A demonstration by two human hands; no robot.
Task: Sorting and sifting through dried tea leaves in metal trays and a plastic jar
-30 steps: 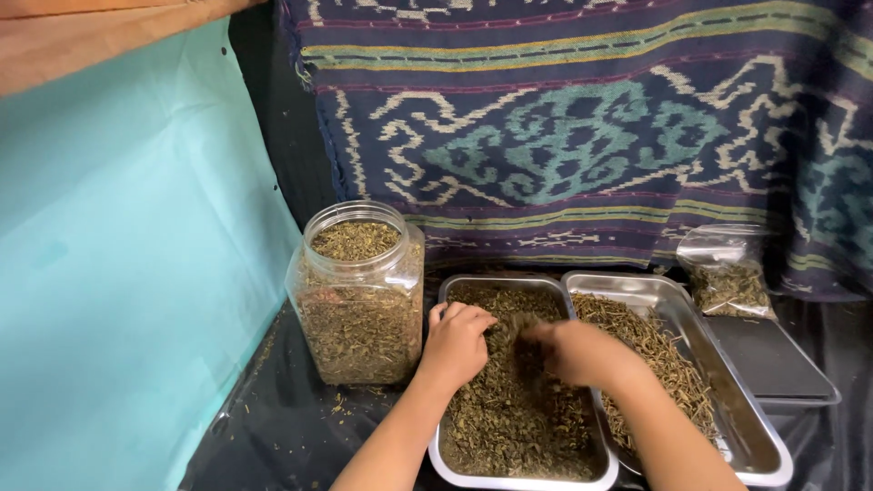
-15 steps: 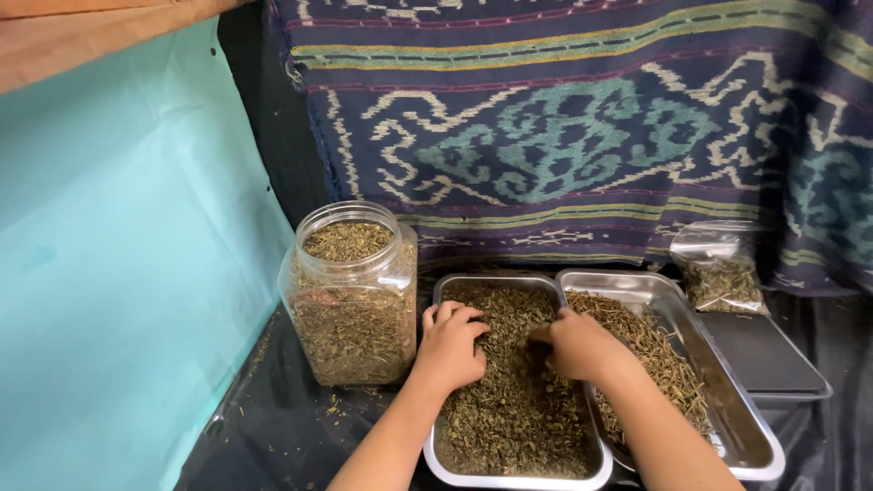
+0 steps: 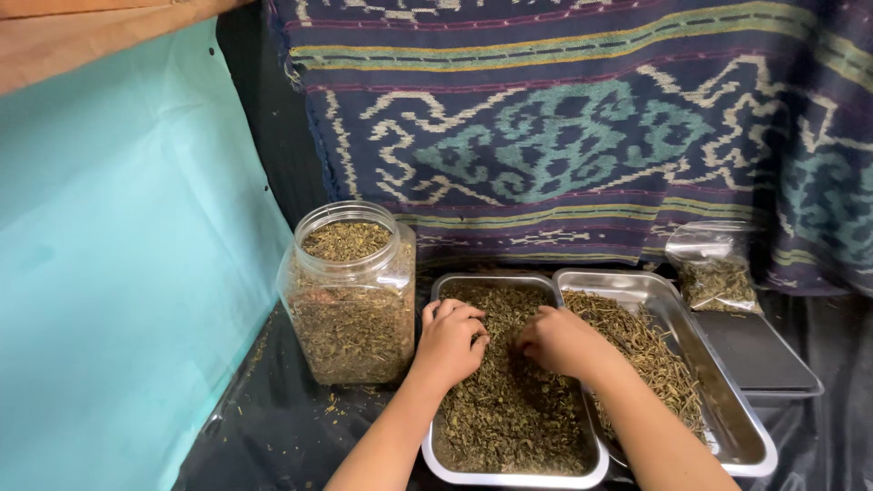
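Both my hands rest in a steel tray (image 3: 509, 475) filled with dried green leaves (image 3: 509, 409). My left hand (image 3: 450, 341) sits at the tray's left side, fingers curled down into the leaves. My right hand (image 3: 562, 341) lies next to it, fingers bent and pressing into the same pile. Whether either hand holds leaves is hidden by the fingers. A second steel tray (image 3: 727, 427) to the right holds paler dried stems (image 3: 646, 350). A clear plastic jar (image 3: 350, 295) without a lid, nearly full of dried leaves, stands to the left of my left hand.
A small clear bag of dried leaves (image 3: 717, 273) stands at the back right beside a flat dark slab (image 3: 755, 355). Black sheeting (image 3: 273, 427) covers the table, with stray crumbs. A patterned woven cloth (image 3: 582, 127) hangs behind; a turquoise panel (image 3: 118, 273) closes the left side.
The view has shifted slightly. Both hands stay in the left tray, fingers working a little through the leaves.
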